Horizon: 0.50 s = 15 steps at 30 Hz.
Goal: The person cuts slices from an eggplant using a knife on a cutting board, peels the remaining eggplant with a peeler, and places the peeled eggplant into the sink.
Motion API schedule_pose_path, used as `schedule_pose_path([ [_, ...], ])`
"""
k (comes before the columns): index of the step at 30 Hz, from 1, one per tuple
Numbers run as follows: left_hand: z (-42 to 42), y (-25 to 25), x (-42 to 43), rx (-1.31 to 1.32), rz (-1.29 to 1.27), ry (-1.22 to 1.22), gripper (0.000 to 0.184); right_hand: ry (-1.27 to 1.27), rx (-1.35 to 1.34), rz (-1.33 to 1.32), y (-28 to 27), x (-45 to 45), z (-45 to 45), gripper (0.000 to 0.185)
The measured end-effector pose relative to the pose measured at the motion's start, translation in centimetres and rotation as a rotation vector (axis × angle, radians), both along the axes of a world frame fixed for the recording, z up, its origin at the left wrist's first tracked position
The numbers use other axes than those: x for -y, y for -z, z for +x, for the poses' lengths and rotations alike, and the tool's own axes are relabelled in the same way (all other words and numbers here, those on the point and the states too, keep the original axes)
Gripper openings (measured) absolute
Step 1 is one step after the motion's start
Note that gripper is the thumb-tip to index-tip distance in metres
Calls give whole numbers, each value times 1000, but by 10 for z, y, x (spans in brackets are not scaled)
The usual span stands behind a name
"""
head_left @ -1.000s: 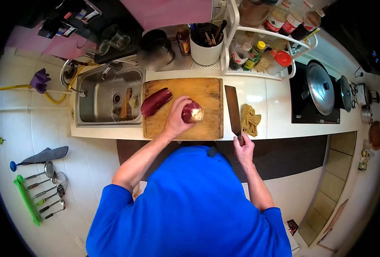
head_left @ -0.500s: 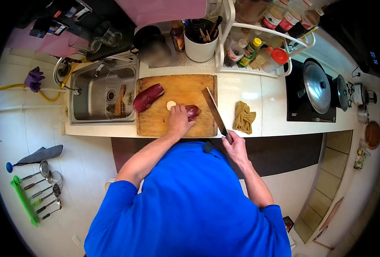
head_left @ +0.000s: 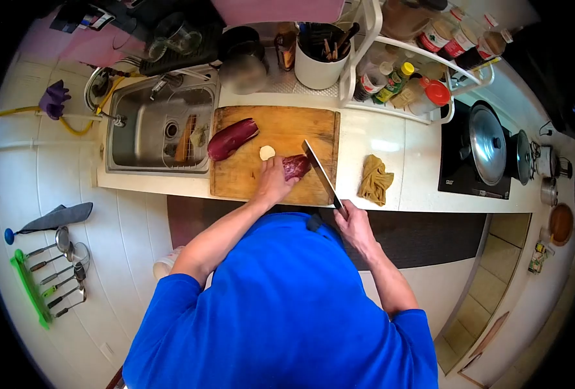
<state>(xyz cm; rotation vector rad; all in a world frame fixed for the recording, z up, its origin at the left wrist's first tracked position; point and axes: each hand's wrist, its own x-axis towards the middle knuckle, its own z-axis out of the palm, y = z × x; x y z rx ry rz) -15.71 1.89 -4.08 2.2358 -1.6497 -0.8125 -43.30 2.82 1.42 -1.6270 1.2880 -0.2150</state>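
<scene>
On the wooden cutting board my left hand is closed around a purple eggplant piece, pressing it from the left side. A pale round cut face or slice shows by my fingertips; I cannot tell whether it is joined to the piece. My right hand grips the handle of a kitchen knife. Its blade is seen nearly edge-on, slanting up and left beside the eggplant piece's right end. A larger eggplant with a cut end lies at the board's upper left.
To the left is a steel sink. A crumpled brown cloth lies right of the board, before the cooktop with its lidded pan. Behind stand a white utensil holder and a rack of bottles.
The knife has moved left, bringing its blade close to the eggplant piece's right end. My left hand keeps its hold. The whole view has shifted slightly.
</scene>
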Motion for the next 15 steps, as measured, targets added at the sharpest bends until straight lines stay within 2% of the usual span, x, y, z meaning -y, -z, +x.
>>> schedule_pose_path([
  [2, -2, -1, 0, -3, 17, -21, 68, 12, 10, 70, -7, 6, -1, 23],
  [3, -3, 0, -1, 24, -8, -4, 68, -28, 8, -11, 1, 6, -5, 20],
  [5, -3, 8, -8, 34, -72, -5, 67, -47, 13, 39, 0, 11, -3, 15],
  [8, -3, 4, -9, 4, -87, 22, 66, -86, -2, 42, 20, 21, 3, 17],
  [11, -2, 3, -12, 2, -108, 32, 66, -86, 14, -28, 65, 22, 17, 18],
  [14, 0, 11, -18, -17, -152, 33, 71, -70, -27, -54, 79, 22, 28, 20],
  [15, 0, 9, -20, -32, -190, 36, 75, -56, -44, -31, 67, 22, 33, 23],
])
